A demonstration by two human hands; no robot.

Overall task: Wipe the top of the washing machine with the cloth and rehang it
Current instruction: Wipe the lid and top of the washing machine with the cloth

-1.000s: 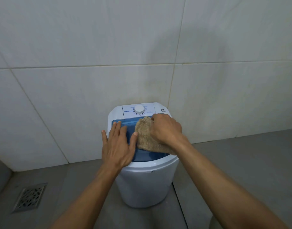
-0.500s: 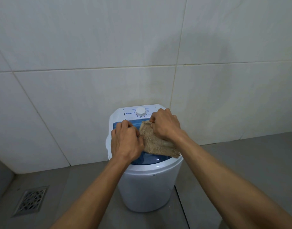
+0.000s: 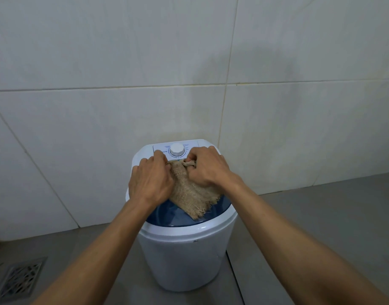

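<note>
both hands were bunched up on the tan woven cloth (image 3: 192,195) on the blue lid (image 3: 171,217) of the little white washing machine (image 3: 184,256), left hand (image 3: 150,183) gripping its left edge, right hand (image 3: 207,167) fisted around the top corner just below the dial (image 3: 177,149)

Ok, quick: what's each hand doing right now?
Left hand: closed, gripping the cloth's far left edge.
Right hand: closed, gripping the cloth's far right corner.

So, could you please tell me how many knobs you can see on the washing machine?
1: a white knob on the panel at the back of the washing machine. The right hand may hide another.
</note>
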